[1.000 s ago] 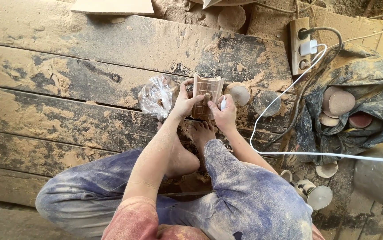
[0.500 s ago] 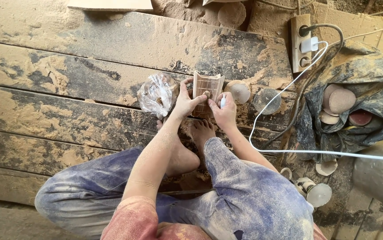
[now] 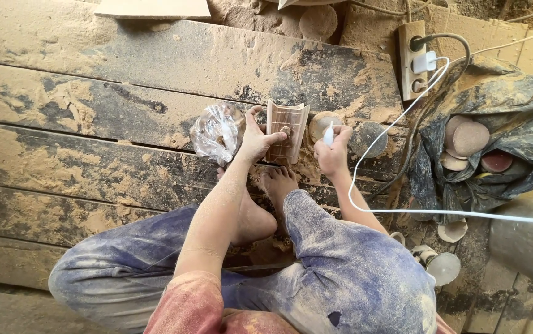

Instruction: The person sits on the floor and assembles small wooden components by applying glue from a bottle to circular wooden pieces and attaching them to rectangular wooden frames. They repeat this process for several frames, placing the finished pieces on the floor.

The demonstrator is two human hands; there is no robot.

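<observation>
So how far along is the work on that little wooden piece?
Partly shaped: the ridged wooden piece already shows carved grooves. In hand: the left hand steadies it on the dusty plank, thumb on its face, while the right hand grips a small white object beside it. Left: cannot tell; round discs sit in the dark bag.

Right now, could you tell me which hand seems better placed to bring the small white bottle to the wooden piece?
Probably the right hand: it grips the small white bottle just beside the wooden piece, while the left hand is busy steadying that piece.
</observation>
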